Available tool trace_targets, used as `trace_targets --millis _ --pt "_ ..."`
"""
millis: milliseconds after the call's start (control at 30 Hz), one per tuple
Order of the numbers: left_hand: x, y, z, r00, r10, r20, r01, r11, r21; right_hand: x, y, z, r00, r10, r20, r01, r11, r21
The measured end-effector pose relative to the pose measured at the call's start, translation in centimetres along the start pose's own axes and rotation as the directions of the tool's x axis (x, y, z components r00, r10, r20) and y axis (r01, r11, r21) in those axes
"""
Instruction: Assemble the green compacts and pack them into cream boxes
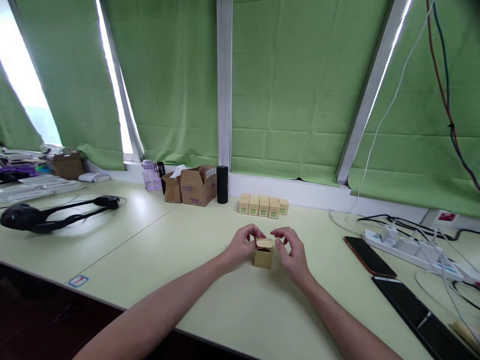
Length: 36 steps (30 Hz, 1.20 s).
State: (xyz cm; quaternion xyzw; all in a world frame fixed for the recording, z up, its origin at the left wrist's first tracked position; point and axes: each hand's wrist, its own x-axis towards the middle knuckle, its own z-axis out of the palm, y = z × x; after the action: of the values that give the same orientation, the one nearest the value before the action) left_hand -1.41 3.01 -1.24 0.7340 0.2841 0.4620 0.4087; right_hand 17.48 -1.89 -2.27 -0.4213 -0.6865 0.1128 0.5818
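A small brown cardboard box (263,259) stands upright on the table before me, its top flap partly raised and a dark gap showing under it. My left hand (243,244) is at the box's left side and upper edge, fingers bent against it. On the other side, my right hand (293,251) is just off the box, with curved fingers and a space between thumb and forefinger. Nothing shows in that right hand. Behind the hands stands a cluster of similar small boxes (263,206) with pale green-edged labels.
At the back are an open carton (198,187), a black cylinder (222,185) and a purple bottle (151,176). A black headset-like device (56,215) lies left. On the right are a phone (369,256), a dark tablet-like device (420,312) and a power strip (412,252) with tangled cables.
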Motion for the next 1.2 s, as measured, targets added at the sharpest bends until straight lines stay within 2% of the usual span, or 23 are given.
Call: trace_targets --millis 167,433,567,733,833,900,1033,1200 --pt "0.0 -0.1 -0.1 1.0 0.01 0.005 -0.01 1.0 0.003 -0.2 -0.3 0.2 0.999 -0.041 0.021 0.043 0.997 -0.066" --pt "0.0 -0.2 -0.3 1.0 0.009 0.024 -0.008 0.999 -0.05 -0.2 -0.3 0.3 1.0 -0.013 0.028 0.016 0.995 -0.103" --pt "0.0 0.2 -0.8 0.999 0.046 0.027 -0.045 0.998 -0.035 -0.2 -0.4 0.2 0.999 -0.023 0.029 0.025 0.994 -0.102" --pt "-0.4 1.3 -1.4 0.979 0.204 -0.019 -0.201 0.974 0.101 -0.2 -0.2 0.2 0.998 -0.051 0.041 0.055 0.993 -0.104" --pt "-0.6 1.9 -1.8 0.929 0.368 0.028 -0.361 0.891 0.276 -0.3 -0.1 0.2 0.995 -0.084 0.043 0.089 0.989 -0.116" --pt "-0.7 2.2 -2.0 0.897 0.432 0.09 -0.432 0.82 0.375 -0.3 0.0 0.2 0.994 -0.103 0.047 0.108 0.986 -0.128" --pt "-0.7 2.4 -2.0 0.883 0.438 0.169 -0.462 0.749 0.475 -0.4 -0.1 0.2 0.99 -0.125 0.06 0.132 0.981 -0.145" --pt "-0.8 2.3 -1.9 0.878 0.435 0.199 -0.473 0.726 0.499 -0.4 -0.3 0.1 0.989 -0.129 0.071 0.138 0.978 -0.154"
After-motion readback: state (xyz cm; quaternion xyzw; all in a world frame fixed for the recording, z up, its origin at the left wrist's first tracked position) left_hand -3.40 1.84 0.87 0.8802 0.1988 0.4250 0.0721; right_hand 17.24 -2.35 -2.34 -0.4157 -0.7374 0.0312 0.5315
